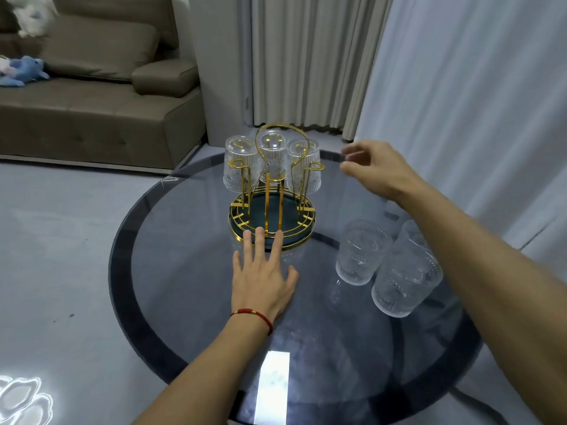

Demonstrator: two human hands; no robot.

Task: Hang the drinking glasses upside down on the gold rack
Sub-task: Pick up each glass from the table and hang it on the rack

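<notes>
Three glasses hang inverted on the far pegs of the gold rack [271, 204]. Two glasses [387, 268] stand loose, near right. Left hand [264, 279] flat, open, steadying base; right hand [375, 171] open, empty. Risk: right forearm sweeping the loose glasses off the table [171, 271].

Dim, glare on table [190, 271], warped edges.

A round dark glass table [159, 271] bore the gold rack [271, 223] at the left hand's [262, 279] fingertips, two upright glasses [386, 259] to its right.
</notes>
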